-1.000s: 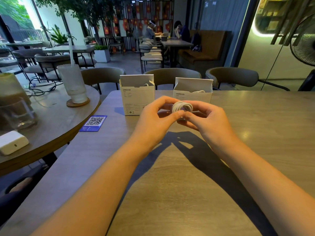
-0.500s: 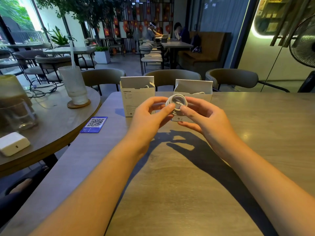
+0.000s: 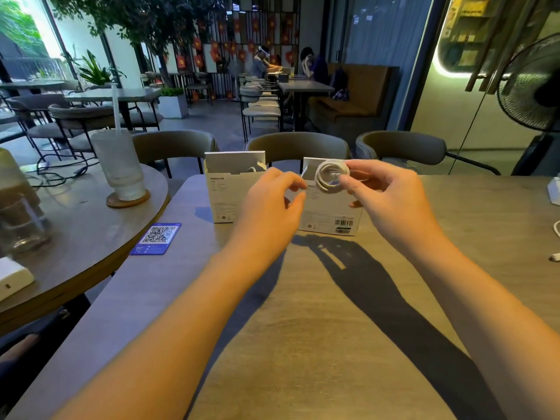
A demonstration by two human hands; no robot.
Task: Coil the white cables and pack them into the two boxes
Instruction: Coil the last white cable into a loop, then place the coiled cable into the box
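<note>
On the round side table at far left stands a frosted cup with a straw on a wooden coaster, and a white block lies at the near edge. A blue card printed with a QR code lies at the left edge of the long table.

Next comes the left box, white, its top flap up; small grey lettering runs across its upper face but is too blurred to read, and a bit of white cable shows inside. The left hand hovers in front of it, fingers loosely curled, holding nothing; half a second ago its fingertips were on the coil, and it has since let go.

The right box stands just beside, flap up, with a barcode low on its front. What it holds is hidden. The right hand alone pinches the coiled cable between thumb and fingers, now lifted higher and further right, over the right box's opening.

At the far right edge lie loose white cable ends.
</note>
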